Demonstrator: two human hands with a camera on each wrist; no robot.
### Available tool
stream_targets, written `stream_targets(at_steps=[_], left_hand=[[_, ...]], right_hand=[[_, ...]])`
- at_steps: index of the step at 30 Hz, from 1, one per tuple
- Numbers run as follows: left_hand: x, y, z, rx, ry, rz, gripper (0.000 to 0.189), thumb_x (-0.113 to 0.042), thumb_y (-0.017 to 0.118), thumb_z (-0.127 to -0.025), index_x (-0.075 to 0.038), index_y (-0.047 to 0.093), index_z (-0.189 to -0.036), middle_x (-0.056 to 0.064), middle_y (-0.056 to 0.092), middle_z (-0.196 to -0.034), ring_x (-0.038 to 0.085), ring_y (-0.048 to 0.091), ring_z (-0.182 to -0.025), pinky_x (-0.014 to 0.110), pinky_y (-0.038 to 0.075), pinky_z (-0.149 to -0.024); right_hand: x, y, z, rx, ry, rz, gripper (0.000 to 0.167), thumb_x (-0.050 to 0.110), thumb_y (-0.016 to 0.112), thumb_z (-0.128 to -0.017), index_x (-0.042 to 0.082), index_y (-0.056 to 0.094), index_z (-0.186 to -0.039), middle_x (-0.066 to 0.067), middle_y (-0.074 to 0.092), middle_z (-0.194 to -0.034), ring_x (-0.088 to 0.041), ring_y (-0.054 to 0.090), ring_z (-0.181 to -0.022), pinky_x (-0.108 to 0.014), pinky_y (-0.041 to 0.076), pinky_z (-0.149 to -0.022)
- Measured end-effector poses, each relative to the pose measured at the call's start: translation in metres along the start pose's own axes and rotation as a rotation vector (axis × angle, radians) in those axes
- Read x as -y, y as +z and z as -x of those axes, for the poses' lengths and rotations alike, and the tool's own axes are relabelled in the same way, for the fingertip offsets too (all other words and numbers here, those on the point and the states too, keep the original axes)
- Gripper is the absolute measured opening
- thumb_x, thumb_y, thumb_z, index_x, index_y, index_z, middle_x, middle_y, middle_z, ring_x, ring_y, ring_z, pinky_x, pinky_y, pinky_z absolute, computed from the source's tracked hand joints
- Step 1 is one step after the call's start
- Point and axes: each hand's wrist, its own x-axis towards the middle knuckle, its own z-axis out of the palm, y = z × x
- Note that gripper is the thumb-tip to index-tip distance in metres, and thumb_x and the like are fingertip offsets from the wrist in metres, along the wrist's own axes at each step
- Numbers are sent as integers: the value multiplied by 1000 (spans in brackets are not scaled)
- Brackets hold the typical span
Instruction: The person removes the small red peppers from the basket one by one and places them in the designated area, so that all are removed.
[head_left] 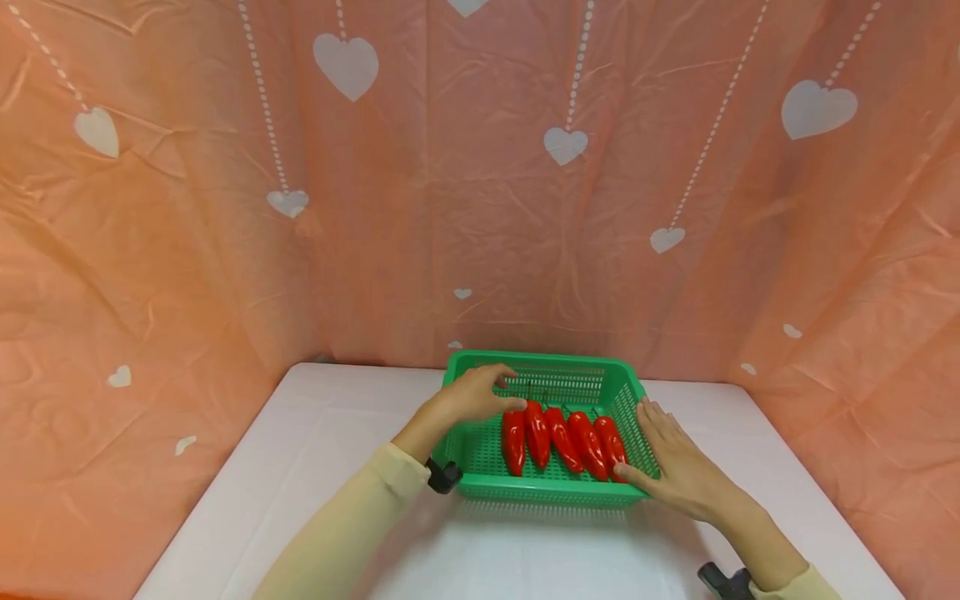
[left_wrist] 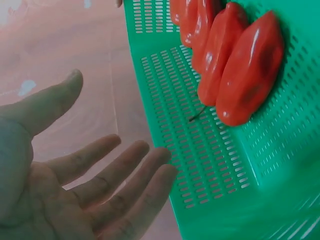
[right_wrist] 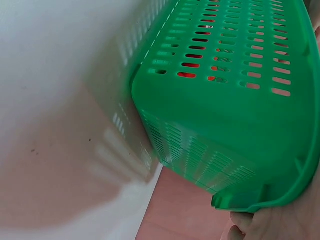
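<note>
Creased orange-pink cloth (head_left: 480, 208), printed with white hearts (head_left: 347, 67), encloses a pale table (head_left: 300, 433) on three sides.

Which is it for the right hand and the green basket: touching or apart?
Touching. The right wrist view shows the right hand flush against the green basket, with no gap where they meet.

Peppers (head_left: 537, 435) glossy and smooth, basket (head_left: 551, 490) smooth, semi-glossy plastic, counter (head_left: 300, 450) smooth and matt, backdrop (head_left: 465, 208) creased, faintly shiny, sleeve (head_left: 352, 517) matt cloth.
</note>
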Motion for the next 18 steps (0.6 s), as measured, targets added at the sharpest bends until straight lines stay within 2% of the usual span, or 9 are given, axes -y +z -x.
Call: stream_targets(at_steps=[2, 5, 7, 12, 18], left_hand=[[-1, -1, -4, -4, -12, -8, 57, -36, 78, -101, -5, 62, -146, 20, 69, -137, 35, 64, -127, 49, 55, -105], [-1, -3, -11, 2, -18, -22, 56, -32, 80, -99, -3, 63, -144, 21, 70, -134, 35, 66, -125, 46, 56, -103], [0, -4, -15, 20, -24, -20, 57, -30, 81, -99, -3, 63, -145, 21, 70, -135, 35, 66, -126, 46, 56, -104], [2, -3, -23, 69, -55, 15, 56, -25, 82, -98, -7, 63, -146, 21, 69, -138, 36, 64, -129, 45, 56, -104], [7, 2, -33, 113, -104, 31, 53, -20, 81, -99, -9, 64, -147, 20, 68, -136, 35, 65, -123, 42, 59, -95]], right_hand=[[0, -1, 0, 0, 3, 0, 108, 62, 68, -97, -8, 25, -166, -28, 23, -174, -51, 18, -160, -52, 11, -133], [0, -1, 0, 2, 9, -1, 108, 62, 68, -96, -8, 25, -166, -28, 22, -174, -50, 17, -160, -50, 10, -134], [0, -1, 0, 4, 11, -2, 108, 62, 68, -97, -8, 24, -166, -28, 21, -174, -50, 17, -160, -50, 10, -134], [0, -1, -1, 6, 11, 1, 108, 63, 68, -96, -8, 25, -166, -28, 22, -174, -50, 17, -161, -59, 17, -131], [1, 0, 0, 7, 14, 0, 108, 63, 68, -96, -7, 25, -166, -27, 22, -174, -50, 17, -161, -61, 18, -131]])
